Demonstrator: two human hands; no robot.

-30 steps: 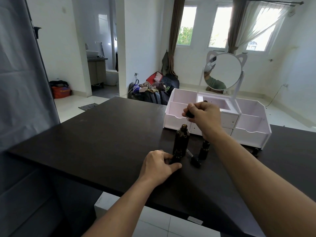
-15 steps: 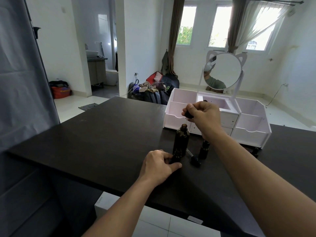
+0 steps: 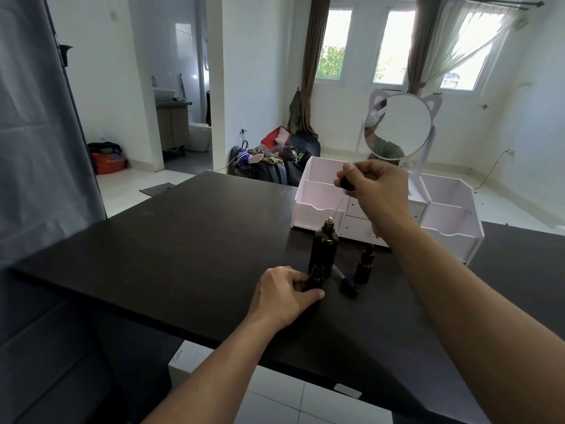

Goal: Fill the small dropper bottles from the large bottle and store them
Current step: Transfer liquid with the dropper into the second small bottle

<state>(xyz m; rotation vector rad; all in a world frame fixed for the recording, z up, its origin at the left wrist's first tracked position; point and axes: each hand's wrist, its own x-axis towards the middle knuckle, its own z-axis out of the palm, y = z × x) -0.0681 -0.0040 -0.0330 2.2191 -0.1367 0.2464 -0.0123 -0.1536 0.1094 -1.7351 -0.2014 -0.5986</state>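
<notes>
Since the earlier frames the right hand had lifted slightly, drawing the dropper higher; its glass pipette slanted down-left, tip just above the large bottle's open mouth. Fingers pinched the dropper's black bulb. Large bottle: dark glass, upright on the black table, long axis vertical. Left hand unmoved, fingers curled round a small dropper bottle at the large bottle's base. Second small bottle upright to the right; loose dropper lay between. White organizer behind.
</notes>
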